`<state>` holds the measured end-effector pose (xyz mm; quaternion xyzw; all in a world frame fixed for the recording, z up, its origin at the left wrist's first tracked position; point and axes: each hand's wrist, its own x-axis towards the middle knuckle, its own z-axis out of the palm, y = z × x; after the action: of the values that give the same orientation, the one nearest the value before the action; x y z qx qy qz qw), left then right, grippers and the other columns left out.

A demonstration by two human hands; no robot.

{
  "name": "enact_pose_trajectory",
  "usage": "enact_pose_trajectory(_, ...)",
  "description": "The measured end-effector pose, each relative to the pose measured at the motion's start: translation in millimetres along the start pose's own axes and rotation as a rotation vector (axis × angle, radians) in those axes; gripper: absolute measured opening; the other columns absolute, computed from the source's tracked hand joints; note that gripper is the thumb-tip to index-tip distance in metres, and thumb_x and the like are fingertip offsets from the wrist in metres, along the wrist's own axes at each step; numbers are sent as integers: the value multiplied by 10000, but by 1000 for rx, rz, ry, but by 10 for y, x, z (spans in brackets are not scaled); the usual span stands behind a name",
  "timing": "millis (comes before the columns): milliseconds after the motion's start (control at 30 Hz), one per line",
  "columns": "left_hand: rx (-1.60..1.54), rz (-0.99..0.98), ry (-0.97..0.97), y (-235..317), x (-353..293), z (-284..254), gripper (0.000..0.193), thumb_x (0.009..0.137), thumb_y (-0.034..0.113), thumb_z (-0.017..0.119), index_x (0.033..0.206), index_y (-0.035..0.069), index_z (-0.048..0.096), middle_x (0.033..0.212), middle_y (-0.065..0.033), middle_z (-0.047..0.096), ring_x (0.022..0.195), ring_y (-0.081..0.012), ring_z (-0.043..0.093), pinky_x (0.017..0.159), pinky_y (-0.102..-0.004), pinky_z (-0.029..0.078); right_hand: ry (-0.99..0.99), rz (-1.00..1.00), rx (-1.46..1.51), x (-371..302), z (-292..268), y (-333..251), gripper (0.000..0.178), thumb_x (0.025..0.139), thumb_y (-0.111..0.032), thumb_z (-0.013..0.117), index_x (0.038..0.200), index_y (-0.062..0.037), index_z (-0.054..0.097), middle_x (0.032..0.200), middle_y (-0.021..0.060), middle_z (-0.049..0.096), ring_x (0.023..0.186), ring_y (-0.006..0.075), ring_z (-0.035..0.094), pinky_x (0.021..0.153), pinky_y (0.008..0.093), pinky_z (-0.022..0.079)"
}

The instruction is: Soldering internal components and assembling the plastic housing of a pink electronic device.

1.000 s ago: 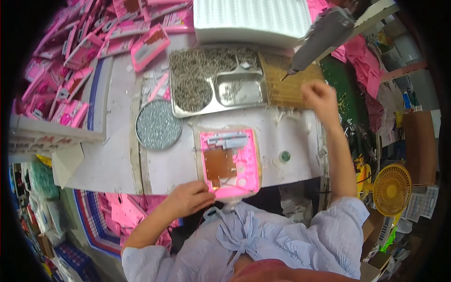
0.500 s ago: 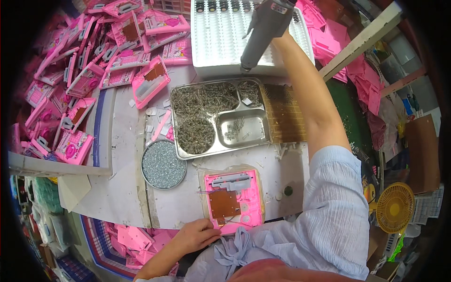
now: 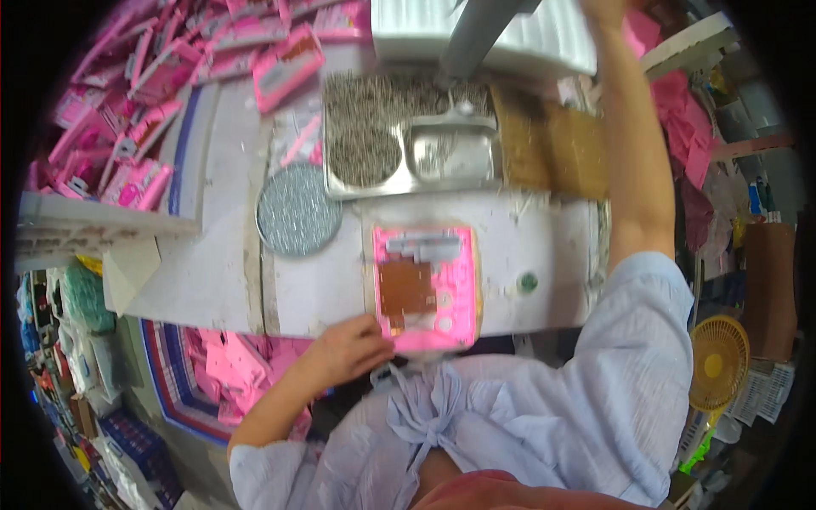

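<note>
A pink plastic casing (image 3: 461, 297) lies open side up near the bench's front edge, holding a brown circuit board (image 3: 406, 287) and a grey plastic part (image 3: 425, 247). My left hand (image 3: 348, 348) is at its near left corner, fingers curled closed against the edge. My right arm stretches far forward, and the right hand (image 3: 605, 10) is blurred and cut by the top edge, right of a white foam tray (image 3: 544, 47). Its fingers are hidden. A grey powered screwdriver (image 3: 480, 38) hangs over the foam tray and a metal tray.
The metal compartment tray (image 3: 408, 189) carries many small metal screws or springs. Left of it is a round dish (image 3: 299, 212) of small silvery pieces. Pink casings (image 3: 140, 183) pile at far left; a basket (image 3: 183, 391) of pink parts sits below the bench. A yellow fan (image 3: 718, 363) stands right.
The view has shifted, so the bench appears higher in the picture. My right hand has moved rightward from behind the screwdriver, off the foam tray. My left hand stays at the casing's corner.
</note>
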<state>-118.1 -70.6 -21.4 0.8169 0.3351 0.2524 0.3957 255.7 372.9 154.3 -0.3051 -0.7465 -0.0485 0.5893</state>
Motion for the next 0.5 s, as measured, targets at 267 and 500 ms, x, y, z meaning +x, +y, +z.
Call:
enact_pose_trajectory(267, 2, -12, 3, 31, 31, 3, 196, 781, 82, 831, 942, 66, 722, 844, -79, 578, 739, -254, 615, 620, -362, 507, -851, 476, 275, -2581, -814, -3143, 173, 787, -74, 798, 938, -75, 716, 874, 60, 681, 929, 267, 588, 838, 377, 495)
enact_pose_trajectory(500, 12, -35, 37, 25, 5, 35, 217, 759, 88, 850, 944, 61, 739, 848, -67, 576, 727, -229, 611, 609, -344, 499, -897, 220, 274, -2838, -687, -3213, 211, 755, -93, 808, 944, -93, 714, 967, 36, 692, 942, 287, 583, 831, 394, 513)
